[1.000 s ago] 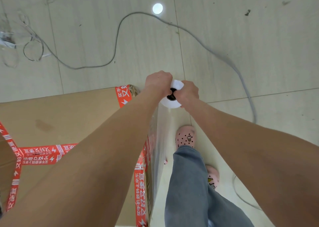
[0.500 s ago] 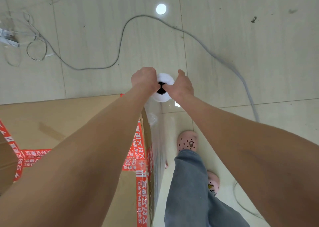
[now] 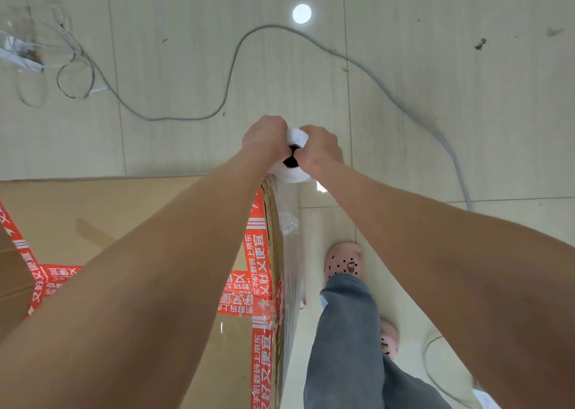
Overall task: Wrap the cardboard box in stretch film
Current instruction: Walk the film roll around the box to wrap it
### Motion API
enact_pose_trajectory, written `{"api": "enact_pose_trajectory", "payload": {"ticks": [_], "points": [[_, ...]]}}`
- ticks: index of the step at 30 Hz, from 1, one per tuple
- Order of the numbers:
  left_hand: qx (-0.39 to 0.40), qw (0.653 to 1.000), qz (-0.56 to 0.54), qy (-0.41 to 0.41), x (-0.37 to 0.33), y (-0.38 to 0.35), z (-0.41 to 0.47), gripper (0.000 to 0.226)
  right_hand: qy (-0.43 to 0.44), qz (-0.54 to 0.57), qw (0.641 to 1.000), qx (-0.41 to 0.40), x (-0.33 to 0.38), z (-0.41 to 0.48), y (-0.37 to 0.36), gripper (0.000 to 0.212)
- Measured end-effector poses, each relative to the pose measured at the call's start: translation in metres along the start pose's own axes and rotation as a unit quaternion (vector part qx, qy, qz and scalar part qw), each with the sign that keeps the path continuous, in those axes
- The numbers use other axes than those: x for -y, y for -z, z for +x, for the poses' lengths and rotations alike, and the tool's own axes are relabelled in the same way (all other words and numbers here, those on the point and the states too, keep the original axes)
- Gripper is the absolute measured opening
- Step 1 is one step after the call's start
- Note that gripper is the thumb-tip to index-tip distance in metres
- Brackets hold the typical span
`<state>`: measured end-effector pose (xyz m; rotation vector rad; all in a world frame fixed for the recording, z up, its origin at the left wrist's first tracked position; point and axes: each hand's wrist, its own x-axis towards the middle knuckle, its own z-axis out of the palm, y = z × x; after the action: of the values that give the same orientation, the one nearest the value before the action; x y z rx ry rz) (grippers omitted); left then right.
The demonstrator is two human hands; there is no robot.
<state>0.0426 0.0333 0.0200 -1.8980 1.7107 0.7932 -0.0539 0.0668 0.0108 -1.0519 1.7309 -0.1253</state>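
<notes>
Between the left grip (image 3: 264,141) and the right grip (image 3: 320,150) stands the roll (image 3: 291,175), upright, with its dark core hole showing. Both grips are curled tight round its top end, knuckles almost touching. Half a second ago the right thumb stuck out straight; now it is folded back onto the roll. The roll also sat further out from the corner a second ago and now hangs just over it. Film (image 3: 291,284) runs from the roll back toward the person, flat against the side of the box (image 3: 124,215), which lies below and left of the grips. I judge this side covered and the corner turn next, needing a firm pull to keep the film taut. Red tape (image 3: 259,253) crosses the box top below the grips; its white print reads "又好又便宜" and "上京东", a JD.com slogan. A grey cable (image 3: 236,63) snakes over the floor beyond the grips, a likely trip hazard on the next side.
</notes>
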Motion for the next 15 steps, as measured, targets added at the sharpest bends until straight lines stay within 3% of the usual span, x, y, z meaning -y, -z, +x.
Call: {"api": "enact_pose_trajectory", "payload": {"ticks": [5, 7, 11, 15], "points": [[-0.021, 0.995, -0.075, 0.058, 0.022, 0.006, 0.002, 0.020, 0.097, -0.131, 0.986, -0.039, 0.023, 0.002, -0.001, 0.035], [-0.025, 0.989, -0.116, 0.089, 0.034, 0.009, 0.005, 0.026, 0.110, -0.132, 0.984, -0.043, 0.031, 0.009, -0.005, 0.043], [-0.023, 0.977, -0.182, 0.111, 0.044, 0.013, 0.008, 0.028, -0.025, -0.008, 0.999, 0.035, 0.036, 0.019, -0.013, 0.067], [-0.020, 0.985, -0.146, 0.085, 0.040, 0.021, 0.015, 0.025, -0.109, 0.121, 0.982, 0.091, 0.039, 0.024, -0.014, 0.061]]}}
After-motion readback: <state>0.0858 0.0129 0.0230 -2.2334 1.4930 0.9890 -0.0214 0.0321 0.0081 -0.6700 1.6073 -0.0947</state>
